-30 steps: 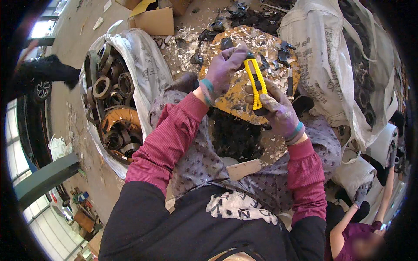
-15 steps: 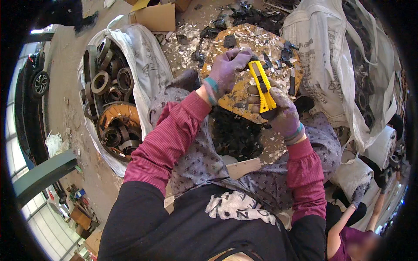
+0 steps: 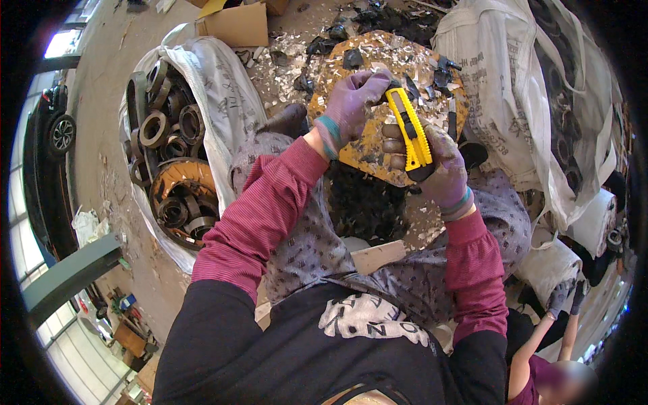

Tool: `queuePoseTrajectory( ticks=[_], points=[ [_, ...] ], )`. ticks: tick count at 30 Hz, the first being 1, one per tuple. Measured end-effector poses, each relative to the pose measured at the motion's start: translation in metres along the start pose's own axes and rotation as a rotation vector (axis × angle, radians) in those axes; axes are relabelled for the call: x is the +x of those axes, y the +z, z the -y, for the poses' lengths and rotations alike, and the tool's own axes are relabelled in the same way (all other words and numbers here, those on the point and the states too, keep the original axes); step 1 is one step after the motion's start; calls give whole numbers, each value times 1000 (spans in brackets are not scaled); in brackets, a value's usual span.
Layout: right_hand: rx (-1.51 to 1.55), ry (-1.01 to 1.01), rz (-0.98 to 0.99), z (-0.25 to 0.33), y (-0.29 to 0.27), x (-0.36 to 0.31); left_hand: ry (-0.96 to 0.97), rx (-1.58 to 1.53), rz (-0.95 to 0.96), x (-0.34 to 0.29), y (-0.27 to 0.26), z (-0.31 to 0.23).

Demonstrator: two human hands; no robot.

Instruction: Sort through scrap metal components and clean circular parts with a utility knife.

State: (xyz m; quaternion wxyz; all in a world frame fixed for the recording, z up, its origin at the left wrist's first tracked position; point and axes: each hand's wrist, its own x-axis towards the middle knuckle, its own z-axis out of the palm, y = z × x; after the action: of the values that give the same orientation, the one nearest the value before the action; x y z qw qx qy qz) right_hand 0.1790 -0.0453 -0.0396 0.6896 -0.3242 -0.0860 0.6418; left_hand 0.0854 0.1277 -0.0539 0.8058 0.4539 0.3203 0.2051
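Note:
A yellow utility knife [image 3: 409, 128] lies across my right hand [image 3: 442, 165], tilted, with its black slider facing up. The fingers of that hand curl round the handle from below. My left hand [image 3: 349, 108], in a stained purple glove, is closed in a pinch beside the knife's far tip. A small dark bit shows at that tip, close to the pinching fingertips; what they hold cannot be made out. Below both hands is a worn yellow-brown board [image 3: 368, 156] strewn with silvery scraps and black pieces.
At left stands a white sack [image 3: 229, 88] full of metal rings [image 3: 155, 128]. Another big white sack [image 3: 493, 88] borders the board on the right. A cardboard box [image 3: 235, 25] sits at the far side. A co-worker's gloved hands [image 3: 559, 298] are at lower right.
The knife and my right hand have shifted slightly right, and the knife has turned a little. My left hand stays pinched near its tip. The co-worker's hands have come closer together.

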Motion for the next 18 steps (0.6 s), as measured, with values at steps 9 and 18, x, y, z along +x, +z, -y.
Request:
queuePoseTrajectory(
  ticks=[9, 18],
  points=[
    [69, 16, 12, 1, 1, 0, 9, 4, 80, 3, -7, 4],
    [66, 8, 50, 2, -1, 2, 24, 19, 23, 4, -7, 6]
  ],
)
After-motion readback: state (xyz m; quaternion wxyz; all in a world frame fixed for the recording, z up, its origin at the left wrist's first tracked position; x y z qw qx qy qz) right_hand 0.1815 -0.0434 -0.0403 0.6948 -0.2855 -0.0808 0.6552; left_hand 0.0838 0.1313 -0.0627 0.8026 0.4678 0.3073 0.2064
